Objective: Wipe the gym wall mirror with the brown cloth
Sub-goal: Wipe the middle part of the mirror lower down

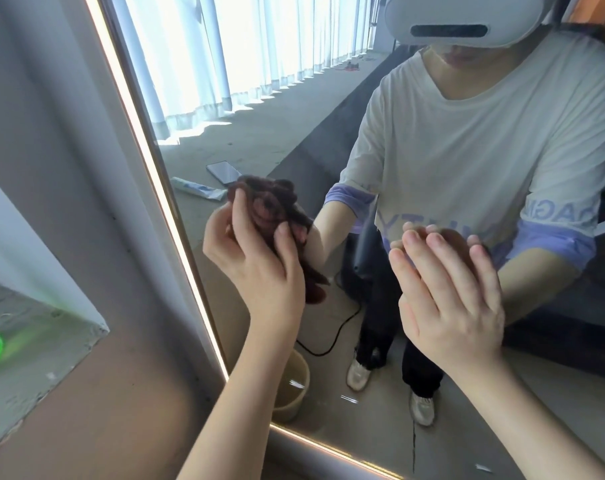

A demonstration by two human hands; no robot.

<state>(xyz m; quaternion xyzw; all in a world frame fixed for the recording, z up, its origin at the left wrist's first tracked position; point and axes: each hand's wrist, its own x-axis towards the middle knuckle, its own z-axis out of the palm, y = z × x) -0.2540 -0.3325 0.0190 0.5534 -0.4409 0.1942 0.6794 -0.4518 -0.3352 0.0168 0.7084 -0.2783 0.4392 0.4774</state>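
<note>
My left hand (256,268) has the brown cloth (270,209) bunched into a wad. The fingers curl over its top and the thumb pinches it from the near side, so there is a thick pad to push with and no loose corner to drag. A tail of the cloth hangs down below my palm. The wad sits against the mirror (294,116) on its left side, just beside the lit frame (148,161), and it seems to meet its own reflection there, so I judge it is touching the glass. My right hand (450,292) is out to the right, well apart from the cloth. Its fingers are straight and close together and it holds nothing. The fingertips meet their reflection, so it looks laid flat on the glass, probably to steady me as I lean in. That palm may leave marks, so that patch will need a pass too. Most of the glass to the right and below looks yet to be covered.
</note>
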